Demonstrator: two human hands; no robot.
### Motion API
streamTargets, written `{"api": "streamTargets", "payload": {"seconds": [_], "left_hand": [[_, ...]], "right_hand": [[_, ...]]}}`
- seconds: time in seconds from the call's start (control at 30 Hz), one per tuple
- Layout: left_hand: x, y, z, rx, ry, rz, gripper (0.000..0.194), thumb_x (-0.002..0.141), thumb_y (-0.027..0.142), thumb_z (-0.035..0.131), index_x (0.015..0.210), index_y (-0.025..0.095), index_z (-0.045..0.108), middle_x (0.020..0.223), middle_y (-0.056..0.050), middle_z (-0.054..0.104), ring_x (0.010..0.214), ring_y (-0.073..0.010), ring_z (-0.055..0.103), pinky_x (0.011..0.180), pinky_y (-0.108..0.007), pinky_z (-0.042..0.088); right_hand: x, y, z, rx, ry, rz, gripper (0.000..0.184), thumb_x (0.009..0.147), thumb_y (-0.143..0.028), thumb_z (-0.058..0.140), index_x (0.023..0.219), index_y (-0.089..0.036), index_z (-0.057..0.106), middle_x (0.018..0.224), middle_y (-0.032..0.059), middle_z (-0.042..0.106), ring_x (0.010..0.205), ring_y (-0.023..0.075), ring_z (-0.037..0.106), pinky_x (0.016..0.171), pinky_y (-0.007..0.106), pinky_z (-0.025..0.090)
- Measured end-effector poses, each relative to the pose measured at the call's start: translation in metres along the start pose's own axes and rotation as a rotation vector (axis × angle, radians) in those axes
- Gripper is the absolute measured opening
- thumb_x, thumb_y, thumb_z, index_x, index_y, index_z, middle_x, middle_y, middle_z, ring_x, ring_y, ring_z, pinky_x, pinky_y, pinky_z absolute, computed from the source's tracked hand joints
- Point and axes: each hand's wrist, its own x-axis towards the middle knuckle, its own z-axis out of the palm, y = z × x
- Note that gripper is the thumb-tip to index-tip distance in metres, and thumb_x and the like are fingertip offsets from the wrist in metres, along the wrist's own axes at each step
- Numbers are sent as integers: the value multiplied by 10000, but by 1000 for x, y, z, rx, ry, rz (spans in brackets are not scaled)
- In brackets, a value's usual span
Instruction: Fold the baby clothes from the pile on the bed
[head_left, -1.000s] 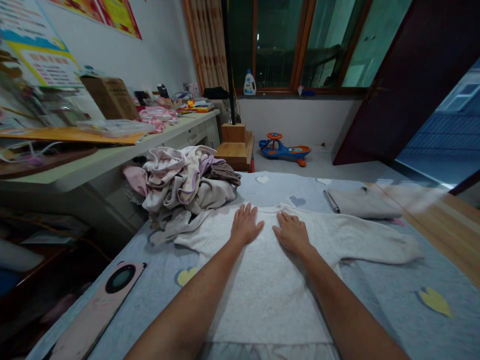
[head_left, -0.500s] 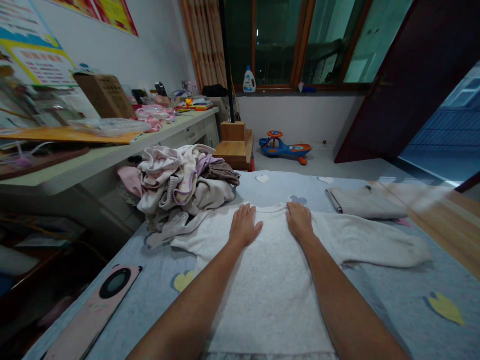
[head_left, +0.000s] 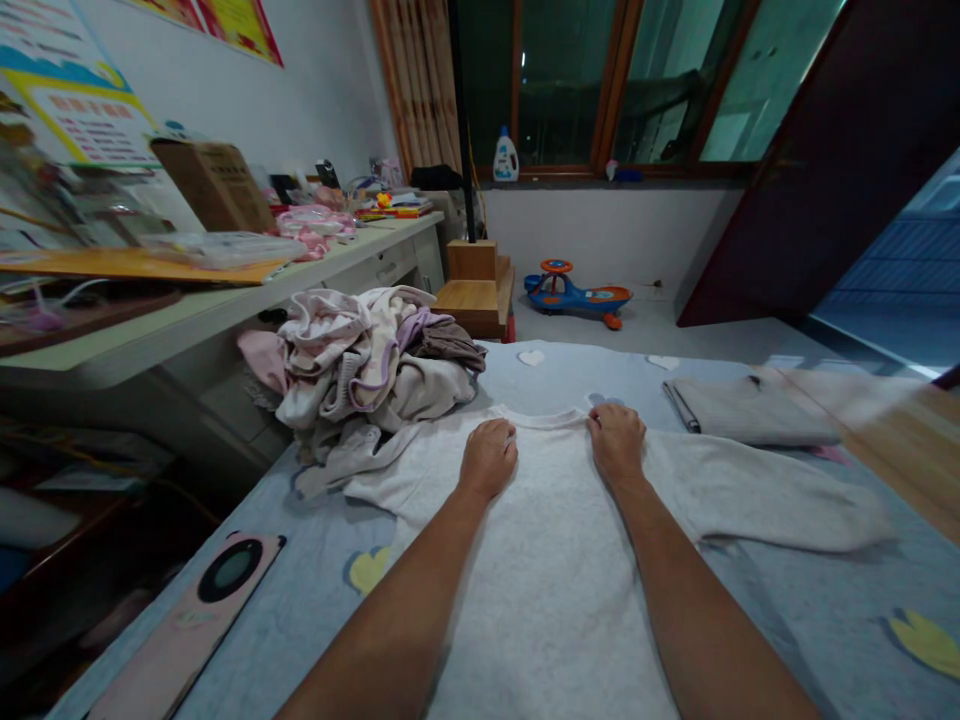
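Left hand [head_left: 487, 460] and right hand [head_left: 616, 442] stood apart on a pale grey sweatshirt [head_left: 555, 600] below its collar, grip unconfirmed; a clothes pile [head_left: 367, 370] lay left, blue bedspread [head_left: 787, 610] right.

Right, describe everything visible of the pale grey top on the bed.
The pale grey long-sleeved top lies flat on a blue bedsheet, its round collar furthest away. It looks like soft, speckled knit. One sleeve stretches right; the other runs left against a pile of clothes. The left hand and right hand rest on it near the collar.
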Motion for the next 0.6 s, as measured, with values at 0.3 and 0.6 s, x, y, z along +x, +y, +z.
{"api": "streamTargets", "payload": {"seconds": [0.3,0.6], "left_hand": [[-2,2,-8,7,-50,19,200,816,137,534,979,198,634,1106,-74,670,1083,-216,588,1009,-362,446],[24,34,-3,21,-151,97,404,837,163,558,1238,209,579,1416,-73,532,1338,-207,431,1154,-392,310]], "right_hand": [[1,-4,-4,-22,-96,27,234,965,-283,434,1062,-205,632,1008,93,673,967,238,540,887,341,282],[1,0,-5,5,-153,6,273,980,-308,396,1037,-218,647,1053,93,696,1010,251,536,947,367,263]]}}
